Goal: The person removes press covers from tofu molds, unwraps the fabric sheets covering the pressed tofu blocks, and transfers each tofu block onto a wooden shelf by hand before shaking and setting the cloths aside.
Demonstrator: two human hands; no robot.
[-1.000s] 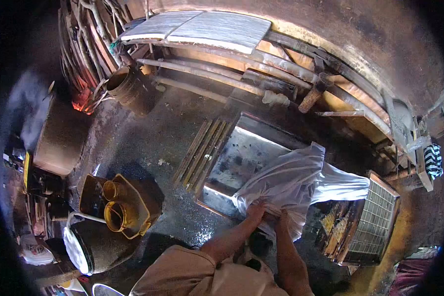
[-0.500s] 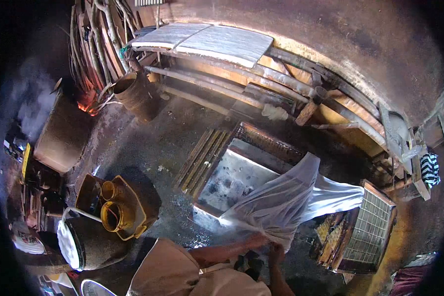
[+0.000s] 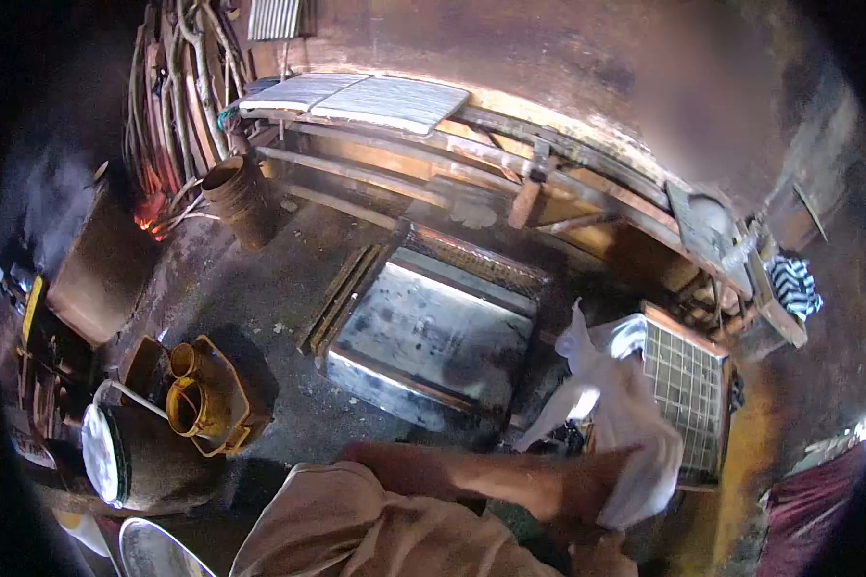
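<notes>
A thin white translucent sheet [image 3: 640, 409] hangs bunched at the right, partly over a wooden-framed grid tray [image 3: 685, 399]. My left hand [image 3: 597, 481] reaches across from the left and is closed on the sheet's gathered folds; blur hides the single fingers. Close below it, at the sheet's lower end, my right hand [image 3: 601, 556] is curled against the cloth-like material, its fingers mostly hidden. Left of the hands, a shallow rectangular tray [image 3: 433, 337] with a smudged pale, shiny surface lies uncovered on the floor.
Wooden slats [image 3: 342, 298] lie beside the shallow tray. At left are yellow containers [image 3: 197, 409], a large drum [image 3: 168, 462] and a smoking vat [image 3: 106, 269] near burning wood [image 3: 151, 213]. A rusty bucket [image 3: 236, 202] stands by a long bench [image 3: 404, 173] bearing white sheets.
The translucent sheet has come off the shallow tray and moved right, bunching up near the grid tray. Both hands have moved right with it, and the camera view has shifted.
</notes>
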